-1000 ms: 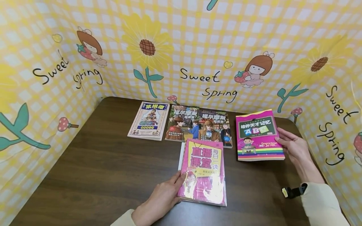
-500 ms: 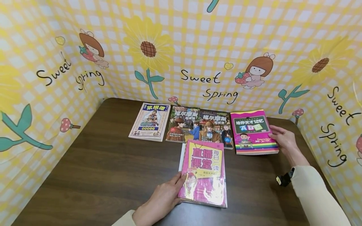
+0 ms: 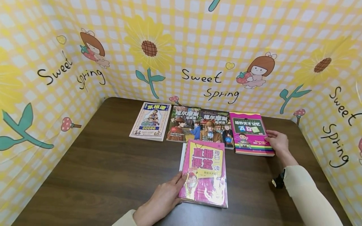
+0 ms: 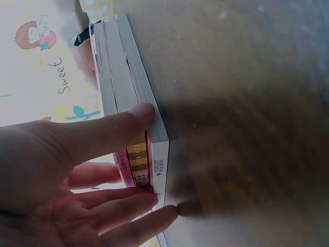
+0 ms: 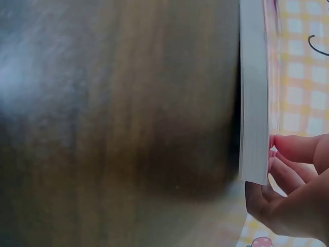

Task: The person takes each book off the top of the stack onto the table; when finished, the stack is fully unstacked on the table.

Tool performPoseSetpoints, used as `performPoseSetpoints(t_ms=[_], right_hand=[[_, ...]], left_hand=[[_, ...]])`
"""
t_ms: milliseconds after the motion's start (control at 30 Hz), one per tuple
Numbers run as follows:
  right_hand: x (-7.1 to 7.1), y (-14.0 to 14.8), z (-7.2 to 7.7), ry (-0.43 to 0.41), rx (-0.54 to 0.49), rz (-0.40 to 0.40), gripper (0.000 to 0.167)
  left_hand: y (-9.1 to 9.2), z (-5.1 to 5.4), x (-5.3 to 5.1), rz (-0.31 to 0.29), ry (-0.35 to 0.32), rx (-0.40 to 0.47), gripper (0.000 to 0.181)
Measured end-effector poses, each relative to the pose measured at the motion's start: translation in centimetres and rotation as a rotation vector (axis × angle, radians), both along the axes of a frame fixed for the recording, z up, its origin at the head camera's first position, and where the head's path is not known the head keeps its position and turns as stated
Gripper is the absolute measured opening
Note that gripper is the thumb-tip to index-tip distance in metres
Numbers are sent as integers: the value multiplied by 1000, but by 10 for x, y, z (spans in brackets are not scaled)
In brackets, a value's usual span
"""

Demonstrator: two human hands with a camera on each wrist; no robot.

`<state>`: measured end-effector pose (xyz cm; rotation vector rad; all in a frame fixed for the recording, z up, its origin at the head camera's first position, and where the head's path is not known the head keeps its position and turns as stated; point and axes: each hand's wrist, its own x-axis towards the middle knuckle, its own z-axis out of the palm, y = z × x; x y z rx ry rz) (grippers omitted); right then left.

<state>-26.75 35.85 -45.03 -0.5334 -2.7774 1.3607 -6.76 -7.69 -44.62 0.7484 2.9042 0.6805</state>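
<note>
In the head view my right hand (image 3: 278,143) pinches the right edge of a bright pink ABC book (image 3: 252,134). The right wrist view has the thumb on the cover side and a finger curled at the corner of the book's page block (image 5: 253,92). This book lies beside two dark illustrated paperbacks, the nearer one (image 3: 216,128) right at its left edge. My left hand (image 3: 162,197) rests at the lower left corner of a stack topped by a pink-and-yellow book (image 3: 203,172). In the left wrist view its thumb touches the stack's page edges (image 4: 121,72); fairly straight fingers touch the spines.
Left of centre lie another dark paperback (image 3: 184,124) and a white-and-blue book (image 3: 150,121), forming a row along the back of the brown wooden table (image 3: 93,175). A yellow checked cloth (image 3: 195,40) hangs around the back and sides.
My right hand has brought the ABC book leftward, up against the neighbouring paperback, and its tilt has straightened. The left hand and the stack stay in place.
</note>
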Motion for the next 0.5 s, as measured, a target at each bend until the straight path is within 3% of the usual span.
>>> performPoseSetpoints(t_ms=[267,500], right_hand=[[6,-5,-1,116,209,99,39],[15,-8,5,159,273,41,42]], left_hand=[[1,-1,0,-5,59,2,70],[1,-1,0,2,28,-5,70]])
